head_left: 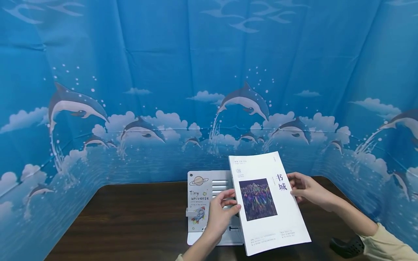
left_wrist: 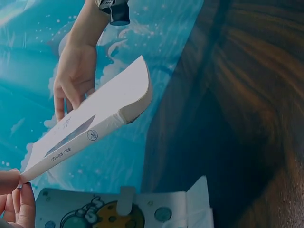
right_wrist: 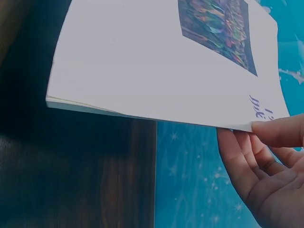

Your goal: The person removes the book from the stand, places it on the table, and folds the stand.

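A white paperback magazine (head_left: 261,232) with a dark, colourful cover picture is held up between both hands, tilted, in front of a white book stand (head_left: 198,203). My left hand (head_left: 220,214) pinches its spine edge; in the left wrist view the thumb and fingers (left_wrist: 26,204) grip the spine's far end. On the opposite edge, my right hand (head_left: 308,190) holds the magazine with the thumb on the cover and the fingers beneath, as the right wrist view shows. The stand bears "Tiny universe" print, a planet and a rocket; the magazine hides its right part.
A dark wooden table (head_left: 130,217) lies underneath. Behind it and at both sides hangs a blue curtain (head_left: 156,90) printed with dolphins. A black perforated object (head_left: 347,246), partly out of view, is near my right sleeve (head_left: 385,243).
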The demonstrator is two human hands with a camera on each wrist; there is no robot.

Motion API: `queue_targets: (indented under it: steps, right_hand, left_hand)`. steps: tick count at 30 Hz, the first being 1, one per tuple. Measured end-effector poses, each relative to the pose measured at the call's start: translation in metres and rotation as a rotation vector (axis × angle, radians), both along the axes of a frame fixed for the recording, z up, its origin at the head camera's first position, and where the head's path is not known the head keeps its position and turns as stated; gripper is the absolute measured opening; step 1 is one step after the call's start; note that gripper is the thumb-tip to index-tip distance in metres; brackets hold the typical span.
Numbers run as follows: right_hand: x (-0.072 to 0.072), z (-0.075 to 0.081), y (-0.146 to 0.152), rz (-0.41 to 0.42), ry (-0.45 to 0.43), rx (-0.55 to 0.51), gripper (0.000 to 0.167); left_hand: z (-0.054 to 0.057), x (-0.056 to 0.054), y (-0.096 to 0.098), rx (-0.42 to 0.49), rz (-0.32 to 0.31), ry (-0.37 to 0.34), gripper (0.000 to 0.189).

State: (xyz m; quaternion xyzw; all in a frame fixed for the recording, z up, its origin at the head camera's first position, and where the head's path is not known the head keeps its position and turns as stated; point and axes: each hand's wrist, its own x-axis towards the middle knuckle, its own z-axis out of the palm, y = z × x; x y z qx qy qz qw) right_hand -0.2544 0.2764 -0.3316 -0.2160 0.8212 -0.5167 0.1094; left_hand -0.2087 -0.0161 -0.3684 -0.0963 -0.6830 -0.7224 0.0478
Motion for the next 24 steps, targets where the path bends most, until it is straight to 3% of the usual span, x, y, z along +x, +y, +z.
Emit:
queue_targets:
  steps: [10, 16, 24]
  right_hand:
    - [0.005, -0.001, 0.025, 0.023, -0.063, 0.015, 0.056]
    - [0.008, -0.008, 0.039, 0.090, -0.102, -0.024, 0.056]
    - [0.010, -0.018, 0.056, 0.071, -0.179, -0.002, 0.056]
  left_hand:
    - [-0.004, 0.007, 0.023, 0.051, -0.027, -0.007, 0.041]
    - [-0.008, 0.010, 0.034, 0.069, -0.054, -0.051, 0.042]
    - [-0.020, 0.010, 0.052, 0.119, -0.056, -0.114, 0.043]
